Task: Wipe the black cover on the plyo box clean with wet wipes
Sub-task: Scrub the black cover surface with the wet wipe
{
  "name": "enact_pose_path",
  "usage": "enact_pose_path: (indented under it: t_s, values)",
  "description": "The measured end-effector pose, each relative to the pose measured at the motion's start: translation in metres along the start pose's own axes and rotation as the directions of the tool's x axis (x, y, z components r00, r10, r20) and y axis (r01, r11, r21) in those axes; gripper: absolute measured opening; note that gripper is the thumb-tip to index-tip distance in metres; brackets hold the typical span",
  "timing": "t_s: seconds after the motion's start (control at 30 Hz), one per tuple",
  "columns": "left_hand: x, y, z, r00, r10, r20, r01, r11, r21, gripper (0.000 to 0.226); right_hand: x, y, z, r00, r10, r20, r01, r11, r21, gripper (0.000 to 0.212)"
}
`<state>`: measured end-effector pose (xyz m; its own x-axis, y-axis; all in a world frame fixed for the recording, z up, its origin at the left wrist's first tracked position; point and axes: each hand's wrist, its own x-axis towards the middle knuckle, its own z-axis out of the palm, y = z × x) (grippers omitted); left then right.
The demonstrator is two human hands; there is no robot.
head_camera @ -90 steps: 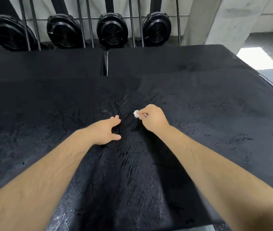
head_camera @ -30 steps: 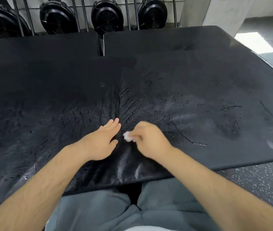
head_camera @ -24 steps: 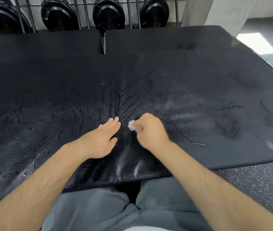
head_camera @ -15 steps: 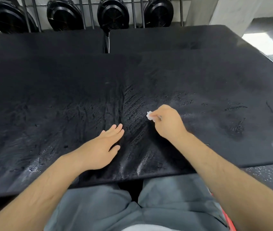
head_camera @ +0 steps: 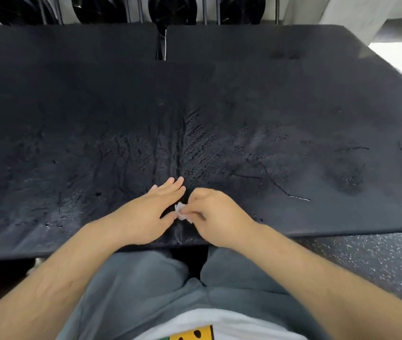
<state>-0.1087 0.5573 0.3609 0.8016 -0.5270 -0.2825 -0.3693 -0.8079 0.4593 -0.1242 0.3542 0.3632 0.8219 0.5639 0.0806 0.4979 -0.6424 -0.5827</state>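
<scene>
The black cover (head_camera: 293, 114) spreads wide across the plyo box in front of me, with wet streaks and scuff marks near its middle. My right hand (head_camera: 216, 214) pinches a small crumpled white wet wipe (head_camera: 182, 212) against the cover close to its front edge. My left hand (head_camera: 151, 212) lies flat on the cover right beside it, fingers straight and pointing away from me, its thumb almost touching the wipe.
Two more black-covered boxes (head_camera: 244, 42) sit behind, with a narrow gap between them. Several round black fan housings (head_camera: 170, 8) and metal bars line the back wall. Speckled dark floor (head_camera: 367, 261) lies to the right; my grey trousers are below the front edge.
My right hand has pulled the wipe back toward me, from the middle of the wet patch to beside my left thumb. The left hand stayed flat in place.
</scene>
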Motion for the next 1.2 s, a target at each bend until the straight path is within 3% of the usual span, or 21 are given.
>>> enact_pose_path:
  t_s: [0.07, 0.17, 0.23, 0.37, 0.53, 0.67, 0.73, 0.87, 0.97, 1.07, 1.2]
  values:
    - [-0.003, 0.000, -0.001, 1.000, 0.003, 0.011, -0.003, 1.000, 0.003, 0.063, 0.002, 0.010, -0.021, 0.999, -0.012, 0.033, 0.012, 1.000, -0.008, 0.018]
    - [-0.006, 0.002, -0.002, 1.000, 0.007, 0.017, -0.007, 1.000, 0.014, 0.062, 0.020, 0.049, -0.037, 0.971, 0.114, -0.212, -0.136, 0.987, -0.089, 0.019]
    - [-0.005, 0.003, -0.002, 1.000, 0.000, 0.024, -0.001, 1.000, 0.008, 0.062, 0.021, 0.043, -0.019, 0.952, 0.105, -0.287, -0.132, 0.988, -0.079, 0.019]
    - [-0.008, 0.003, -0.001, 1.000, 0.002, 0.021, -0.002, 1.000, -0.005, 0.063, -0.014, 0.001, -0.003, 1.000, -0.023, 0.018, 0.022, 0.999, 0.034, 0.018]
    - [-0.011, 0.005, -0.007, 1.000, 0.010, 0.019, -0.010, 1.000, 0.005, 0.062, 0.003, 0.029, -0.024, 0.973, 0.140, -0.185, -0.152, 0.987, -0.050, 0.020]
    - [-0.015, 0.008, -0.003, 1.000, 0.021, 0.018, -0.020, 1.000, -0.024, 0.060, -0.020, -0.002, -0.004, 1.000, 0.008, 0.019, -0.008, 1.000, 0.029, 0.019]
    - [-0.021, 0.009, -0.001, 0.998, 0.046, 0.036, -0.044, 0.998, -0.040, 0.060, -0.031, 0.003, -0.017, 0.997, 0.008, 0.083, -0.013, 0.998, 0.058, 0.018]
    - [-0.024, 0.010, 0.000, 0.996, 0.059, 0.069, -0.053, 0.995, -0.081, 0.058, -0.024, 0.002, -0.008, 0.996, -0.047, 0.072, 0.039, 0.994, 0.105, 0.018]
    - [-0.026, 0.010, -0.002, 0.996, 0.060, 0.069, -0.054, 0.994, -0.091, 0.059, -0.028, -0.012, 0.005, 0.992, -0.093, 0.083, 0.092, 0.996, 0.019, 0.027]
    - [-0.035, 0.004, -0.005, 0.994, 0.030, 0.105, -0.020, 0.995, -0.095, 0.060, -0.051, 0.009, -0.019, 0.998, -0.061, 0.034, 0.064, 0.992, -0.107, 0.023]
    - [-0.030, 0.005, -0.007, 0.991, 0.005, 0.132, 0.006, 0.996, -0.087, 0.063, -0.045, 0.002, -0.009, 0.996, -0.086, -0.015, 0.083, 0.986, -0.143, 0.020]
